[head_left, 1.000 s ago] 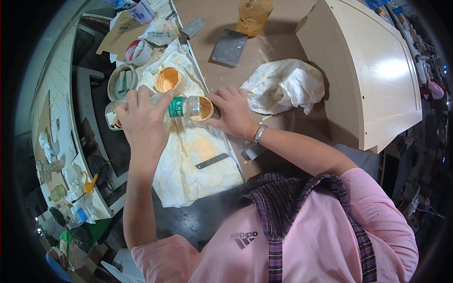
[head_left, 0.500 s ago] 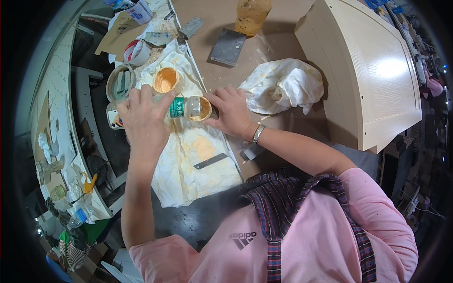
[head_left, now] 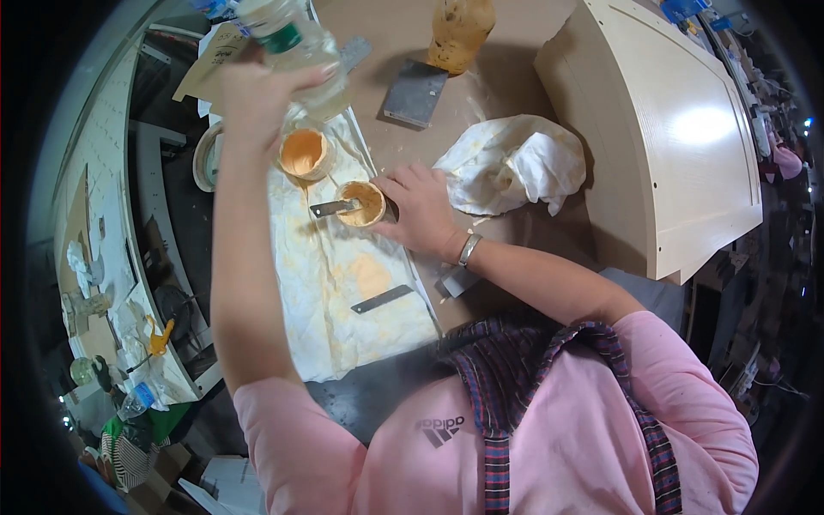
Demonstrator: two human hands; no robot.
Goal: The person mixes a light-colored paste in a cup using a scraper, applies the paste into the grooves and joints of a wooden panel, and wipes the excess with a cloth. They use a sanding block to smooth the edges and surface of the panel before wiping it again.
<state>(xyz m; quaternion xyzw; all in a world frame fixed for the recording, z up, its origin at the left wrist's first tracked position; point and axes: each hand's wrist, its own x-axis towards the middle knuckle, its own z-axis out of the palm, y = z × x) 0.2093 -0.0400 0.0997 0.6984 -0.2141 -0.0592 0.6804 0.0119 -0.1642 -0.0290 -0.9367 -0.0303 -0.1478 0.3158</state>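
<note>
My left hand (head_left: 257, 99), smeared by motion, is wrapped round a clear plastic bottle (head_left: 319, 53) with a green label, held upright at the upper left. Pale liquid shows inside it. My right hand (head_left: 422, 206) grips a small cup (head_left: 371, 216) whose inside is coated with orange-tan paste. A flat metal blade (head_left: 330, 209) sticks out of this cup over its left rim. Just beyond it stands a second cup (head_left: 302, 170) with smooth orange paste. Both cups rest on a stained white cloth (head_left: 322, 339), where another flat blade (head_left: 382, 299) lies nearer to me.
Right of my hand lies a crumpled white cloth (head_left: 515, 163). A dark rectangular block (head_left: 415, 93) and a container of amber liquid (head_left: 461, 34) stand farther back. A pale wooden panelled piece (head_left: 687, 129) takes up the right side. Cardboard (head_left: 210, 62) lies at the back left.
My left hand has lifted the bottle from its tipped position over the right cup, moving it away and up to the left. The blade in that cup now shows. My right hand stays on the cup.
</note>
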